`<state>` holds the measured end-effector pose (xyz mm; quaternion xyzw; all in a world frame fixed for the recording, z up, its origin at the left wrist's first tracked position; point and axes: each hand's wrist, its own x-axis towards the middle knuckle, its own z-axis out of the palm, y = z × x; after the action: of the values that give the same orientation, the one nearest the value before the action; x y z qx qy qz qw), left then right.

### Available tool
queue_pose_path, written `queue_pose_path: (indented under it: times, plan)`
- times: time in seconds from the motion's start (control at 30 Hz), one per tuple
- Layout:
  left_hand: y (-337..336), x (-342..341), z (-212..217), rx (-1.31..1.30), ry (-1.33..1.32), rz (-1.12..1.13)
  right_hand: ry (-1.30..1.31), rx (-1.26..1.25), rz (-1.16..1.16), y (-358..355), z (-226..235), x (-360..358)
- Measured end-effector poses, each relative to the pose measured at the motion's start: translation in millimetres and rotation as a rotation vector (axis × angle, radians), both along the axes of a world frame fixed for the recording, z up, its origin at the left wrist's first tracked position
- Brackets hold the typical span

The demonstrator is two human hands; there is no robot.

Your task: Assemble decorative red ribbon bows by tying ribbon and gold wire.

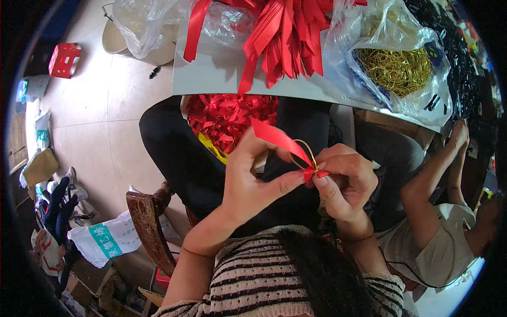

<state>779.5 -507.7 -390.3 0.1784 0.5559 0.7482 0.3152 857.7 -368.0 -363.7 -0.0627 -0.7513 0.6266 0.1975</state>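
Note:
Above my lap, both hands meet at a red satin ribbon [282,140] with a thin gold cord loop [312,149] caught in its small knot. My left hand [245,182] pinches the ribbon, thumb at the left of the knot, while the ribbon's flat end sticks up past the fingers. At the knot's right side, my right hand [347,179] has thumb and forefinger closed on the short ribbon end and the cord. A container full of red ribbon pieces [232,119] sits between my knees, partly hidden behind my left hand.
A white table [211,76] ahead bears a bunch of long red ribbons [288,39] and a plastic bag of gold cords [398,71]. Another person [438,227] sits close on my right. A wooden chair [150,227] and a white sack [108,240] are at left.

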Motion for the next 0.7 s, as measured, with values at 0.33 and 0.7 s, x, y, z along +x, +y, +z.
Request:
queue_pose_path:
  times: [0.33,0.7]
  plan:
    - [-5,-9,3,-0.248,0.738,0.131,-0.077,0.281,0.012,10,3,-5]
    - [-4,-12,15,-0.276,0.487,0.112,-0.133,-0.055,-0.154,10,-2,3]
